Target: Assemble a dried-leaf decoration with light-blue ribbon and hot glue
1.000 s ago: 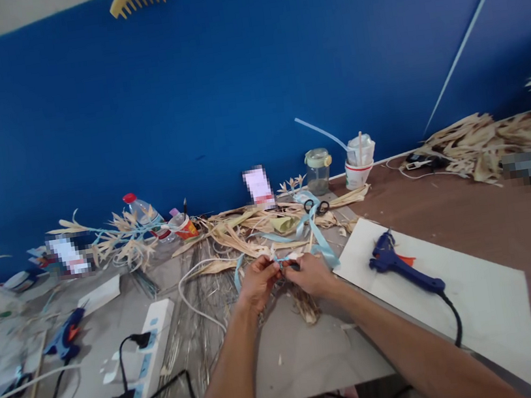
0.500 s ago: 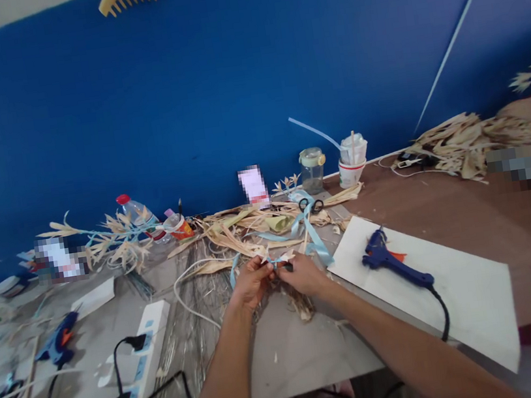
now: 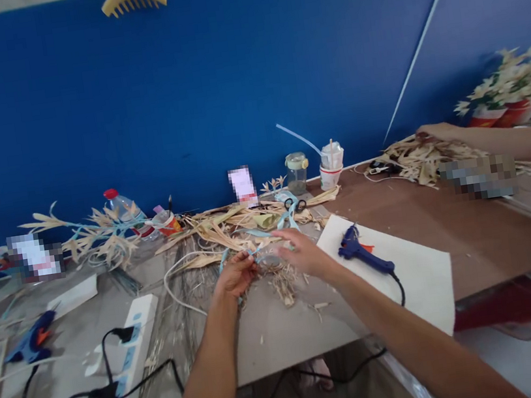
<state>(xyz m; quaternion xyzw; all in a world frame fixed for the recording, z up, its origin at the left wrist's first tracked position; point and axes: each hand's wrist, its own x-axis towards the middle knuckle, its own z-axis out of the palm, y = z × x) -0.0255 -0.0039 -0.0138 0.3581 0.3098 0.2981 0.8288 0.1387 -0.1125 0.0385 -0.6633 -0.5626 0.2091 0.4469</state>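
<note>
My left hand [image 3: 237,274] is closed in a pinch on a thin light-blue strip, like ribbon or tape; its far end is hard to make out. To its right, my right hand [image 3: 300,252] is raised with the fingers apart and holds nothing that I can see, though its fingertips are slightly blurred. Below and between the hands lies a heap of dry husk scraps [image 3: 284,286]. Just beyond them, dried corn husks [image 3: 223,231] spread over the table, with light-blue ribbon [image 3: 286,197] and black-handled scissors [image 3: 296,204] among them.
A blue glue gun [image 3: 364,252] rests on a white board [image 3: 424,275] at right; another glue gun [image 3: 33,338] lies left. A power strip [image 3: 136,349] trails black cords. Behind stand a jar [image 3: 297,171] and paper cups [image 3: 332,176]. Another person's arm [image 3: 488,135] reaches over husks.
My right hand has come away from the left and opened, while the left keeps its pinch. The view has swung right, bringing another person's arm and potted flowers further in.
</note>
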